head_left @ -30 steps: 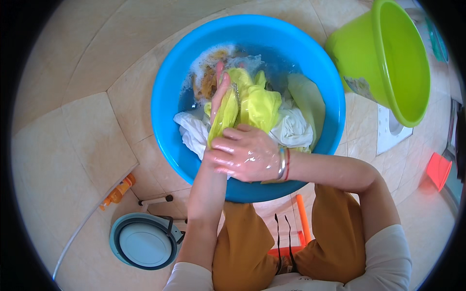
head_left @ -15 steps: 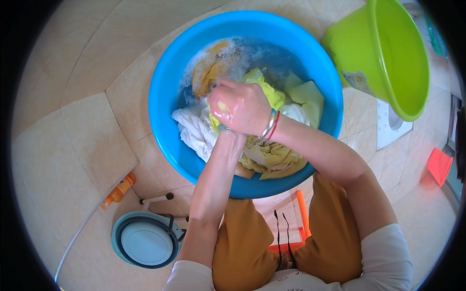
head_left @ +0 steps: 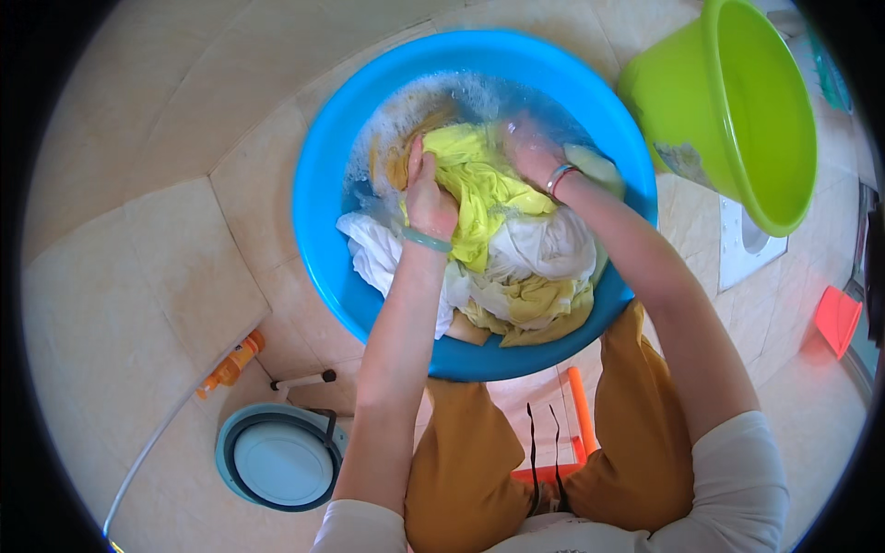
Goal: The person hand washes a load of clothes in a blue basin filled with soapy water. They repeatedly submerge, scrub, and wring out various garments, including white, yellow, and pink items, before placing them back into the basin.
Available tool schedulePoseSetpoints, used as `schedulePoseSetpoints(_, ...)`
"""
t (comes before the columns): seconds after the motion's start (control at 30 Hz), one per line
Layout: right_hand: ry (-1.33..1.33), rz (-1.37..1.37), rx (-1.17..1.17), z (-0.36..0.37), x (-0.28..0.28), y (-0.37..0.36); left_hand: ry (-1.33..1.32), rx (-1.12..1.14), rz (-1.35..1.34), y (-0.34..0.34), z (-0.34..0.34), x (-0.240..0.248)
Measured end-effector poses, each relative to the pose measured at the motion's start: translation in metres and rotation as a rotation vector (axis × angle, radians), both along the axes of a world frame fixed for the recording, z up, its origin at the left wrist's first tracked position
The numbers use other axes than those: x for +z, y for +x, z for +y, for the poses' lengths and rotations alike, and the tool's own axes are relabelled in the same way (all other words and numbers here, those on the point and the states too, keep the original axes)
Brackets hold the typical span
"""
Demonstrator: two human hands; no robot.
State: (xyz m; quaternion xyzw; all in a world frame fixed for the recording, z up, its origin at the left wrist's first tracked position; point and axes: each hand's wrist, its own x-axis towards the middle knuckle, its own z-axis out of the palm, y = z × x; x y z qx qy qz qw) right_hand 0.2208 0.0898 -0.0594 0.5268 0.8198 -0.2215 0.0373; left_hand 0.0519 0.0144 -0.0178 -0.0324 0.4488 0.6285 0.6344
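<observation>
A large blue basin point(head_left: 334, 276) holds sudsy water and wet laundry. In its middle lies a bright yellow-green garment point(head_left: 475, 189), partly in the water. My left hand point(head_left: 430, 201), with a pale green bangle at the wrist, rests against this garment's left side, fingers stretched upward. To the right, my right hand point(head_left: 533, 155) dips into the water beside the garment; its fingers are blurred, and whether they hold anything is hidden. Around the hands are a white cloth point(head_left: 544, 244), another white cloth point(head_left: 373, 249), an olive-yellow cloth point(head_left: 539, 309) and a mustard cloth point(head_left: 396, 166) under foam.
A lime-green tub point(head_left: 678, 101) lies tipped at the upper right, beside a white floor fixture point(head_left: 742, 244). On the left are an orange bottle point(head_left: 230, 364), a thin hose point(head_left: 166, 424) and a grey-blue folding basin point(head_left: 281, 465). A red dustpan-like piece point(head_left: 837, 320) is far right.
My hands were pressed together over the basin's middle; now they are apart, the right one moved right into the water. The yellow-green garment is spread out wider between them.
</observation>
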Motion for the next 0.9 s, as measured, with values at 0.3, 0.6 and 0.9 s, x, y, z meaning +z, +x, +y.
schedulePoseSetpoints(0.3, 0.081, 0.739, 0.409, -0.097, 0.134, -0.055, -0.006, -0.302, -0.349, -0.012, 0.0, 0.035)
schedulePoseSetpoints(0.6, 0.396, 0.815, 0.255, -0.094, 0.173, -0.083, 0.139, -0.222, -0.474, 0.004, -0.03, 0.08)
schedulePoseSetpoints(0.9, 0.283, 0.494, 0.02, -0.028, 0.114, -0.039, -0.143, -0.107, -0.138, 0.003, -0.044, 0.115)
